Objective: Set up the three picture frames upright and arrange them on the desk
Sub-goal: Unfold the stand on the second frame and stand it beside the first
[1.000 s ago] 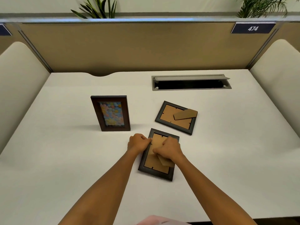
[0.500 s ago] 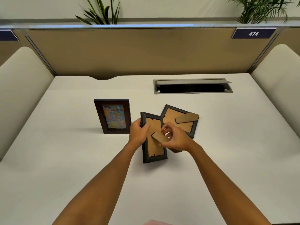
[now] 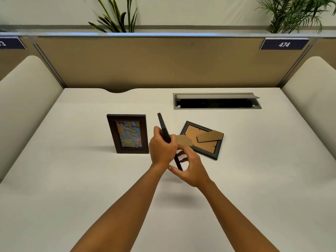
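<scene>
One dark frame with a colourful flower picture [image 3: 127, 134] stands upright on the white desk [image 3: 72, 179], left of centre. A second dark frame [image 3: 163, 127] is held off the desk, turned edge-on toward me, its cardboard stand [image 3: 184, 140] swung out to the right. My left hand [image 3: 162, 149] grips this frame around its middle. My right hand [image 3: 190, 167] is at the frame's lower end, thumb and fingers around it. A third frame [image 3: 201, 140] lies face down just right of my hands, its stand flap partly raised.
An open grey cable slot [image 3: 216, 101] is sunk into the desk at the back right. A tan partition [image 3: 163, 62] closes the back and cream padded panels [image 3: 27, 99] flank both sides. Plants stand behind the partition.
The second frame was lying face down under both hands; it has been lifted and turned edge-on, with its stand pulled out. The view has tilted up a little.
</scene>
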`<control>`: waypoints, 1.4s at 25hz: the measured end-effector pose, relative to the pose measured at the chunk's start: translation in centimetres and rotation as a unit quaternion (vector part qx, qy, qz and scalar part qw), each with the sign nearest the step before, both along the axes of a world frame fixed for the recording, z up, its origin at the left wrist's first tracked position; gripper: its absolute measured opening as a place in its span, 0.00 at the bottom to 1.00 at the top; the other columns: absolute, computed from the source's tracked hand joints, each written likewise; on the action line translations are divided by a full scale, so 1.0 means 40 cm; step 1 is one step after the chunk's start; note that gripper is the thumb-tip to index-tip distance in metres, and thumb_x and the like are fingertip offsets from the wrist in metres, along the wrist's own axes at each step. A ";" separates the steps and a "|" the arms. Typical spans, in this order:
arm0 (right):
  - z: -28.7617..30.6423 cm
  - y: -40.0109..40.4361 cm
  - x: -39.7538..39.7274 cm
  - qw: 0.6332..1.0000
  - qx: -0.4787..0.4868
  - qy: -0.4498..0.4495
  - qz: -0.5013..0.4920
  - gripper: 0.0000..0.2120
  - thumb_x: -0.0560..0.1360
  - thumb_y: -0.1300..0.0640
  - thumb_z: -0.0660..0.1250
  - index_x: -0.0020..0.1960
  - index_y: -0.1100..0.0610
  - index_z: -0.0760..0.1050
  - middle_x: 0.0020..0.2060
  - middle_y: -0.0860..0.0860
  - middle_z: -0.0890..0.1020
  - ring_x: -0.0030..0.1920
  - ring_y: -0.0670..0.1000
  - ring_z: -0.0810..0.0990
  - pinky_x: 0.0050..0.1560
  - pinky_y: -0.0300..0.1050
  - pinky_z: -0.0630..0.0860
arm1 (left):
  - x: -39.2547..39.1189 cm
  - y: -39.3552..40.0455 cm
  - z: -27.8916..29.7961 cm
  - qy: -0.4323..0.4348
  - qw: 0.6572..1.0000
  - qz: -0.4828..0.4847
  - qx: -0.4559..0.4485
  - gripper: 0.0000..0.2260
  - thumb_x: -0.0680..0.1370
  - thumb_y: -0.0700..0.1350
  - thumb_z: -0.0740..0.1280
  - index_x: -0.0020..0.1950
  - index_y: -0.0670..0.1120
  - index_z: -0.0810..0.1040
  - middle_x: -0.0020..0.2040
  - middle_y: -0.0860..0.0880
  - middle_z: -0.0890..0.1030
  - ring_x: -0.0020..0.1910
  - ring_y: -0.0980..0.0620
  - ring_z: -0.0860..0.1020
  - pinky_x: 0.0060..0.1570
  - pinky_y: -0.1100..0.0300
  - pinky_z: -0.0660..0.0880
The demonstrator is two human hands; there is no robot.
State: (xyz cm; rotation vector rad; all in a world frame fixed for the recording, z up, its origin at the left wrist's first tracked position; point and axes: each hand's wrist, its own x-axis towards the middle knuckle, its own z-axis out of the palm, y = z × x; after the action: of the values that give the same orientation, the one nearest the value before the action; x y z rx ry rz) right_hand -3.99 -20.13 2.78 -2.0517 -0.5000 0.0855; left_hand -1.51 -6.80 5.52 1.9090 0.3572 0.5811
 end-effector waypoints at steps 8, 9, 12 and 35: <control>-0.077 -0.023 0.008 0.988 0.035 -0.035 -0.149 0.17 0.76 0.67 0.69 0.65 0.60 0.76 0.55 0.54 0.84 0.54 0.50 0.83 0.59 0.46 0.81 | -0.039 -0.035 -0.053 -0.045 0.987 -0.145 0.043 0.17 0.74 0.58 0.72 0.54 0.51 0.72 0.43 0.56 0.83 0.42 0.57 0.84 0.43 0.65 0.81; -0.083 -0.033 0.016 0.987 0.038 -0.024 -0.152 0.17 0.77 0.67 0.68 0.65 0.59 0.76 0.54 0.53 0.84 0.54 0.50 0.83 0.58 0.45 0.81 | -0.046 -0.030 -0.063 -0.042 0.986 -0.150 0.055 0.17 0.74 0.59 0.71 0.54 0.51 0.72 0.45 0.55 0.83 0.43 0.57 0.84 0.44 0.65 0.81; -0.097 -0.059 0.049 0.990 0.043 0.012 -0.133 0.17 0.77 0.68 0.67 0.64 0.57 0.75 0.52 0.47 0.83 0.53 0.48 0.83 0.56 0.38 0.80 | -0.071 0.013 -0.106 -0.027 0.990 -0.106 0.086 0.16 0.74 0.60 0.70 0.55 0.53 0.72 0.48 0.57 0.82 0.47 0.60 0.81 0.45 0.69 0.78; -0.122 0.030 0.205 0.985 0.056 0.159 -0.026 0.23 0.80 0.67 0.64 0.73 0.55 0.65 0.62 0.50 0.77 0.63 0.50 0.77 0.63 0.48 0.78 | 0.012 0.425 -0.130 0.061 0.989 0.121 -0.052 0.17 0.82 0.45 0.64 0.70 0.47 0.68 0.63 0.46 0.77 0.58 0.53 0.75 0.44 0.74 0.71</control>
State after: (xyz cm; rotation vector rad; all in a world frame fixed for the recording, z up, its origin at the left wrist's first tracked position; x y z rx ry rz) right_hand 4.20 -18.94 -2.12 -1.8933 -0.2453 0.3401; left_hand -1.04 10.19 0.32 1.8179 0.6925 0.5933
